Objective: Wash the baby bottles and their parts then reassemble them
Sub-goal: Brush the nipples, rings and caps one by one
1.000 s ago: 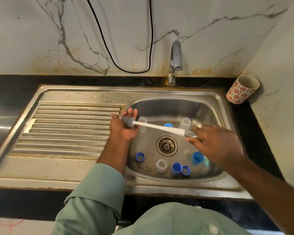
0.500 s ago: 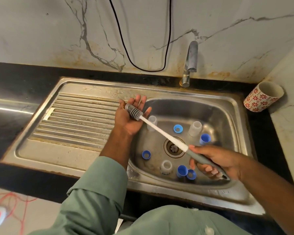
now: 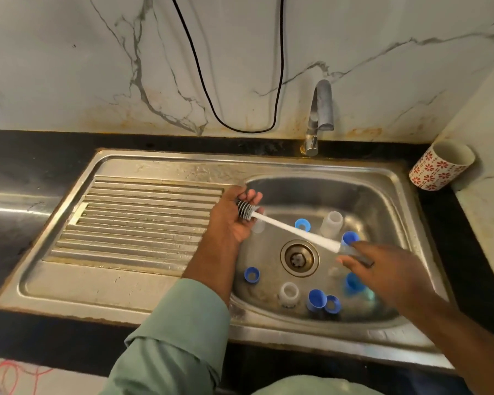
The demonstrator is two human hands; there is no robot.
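Steel sink along the black counter, basin at its right end, tap dry. Scattered round the drain: clear bottles, blue rings and caps, all apart, none reassembled. Bottle brush spanning the basin, swung flatter than half a second ago. Left hand loosely cupping the bristles, fingers relaxed; right hand gripping the handle, now higher. Probably working the bristles before scrubbing.
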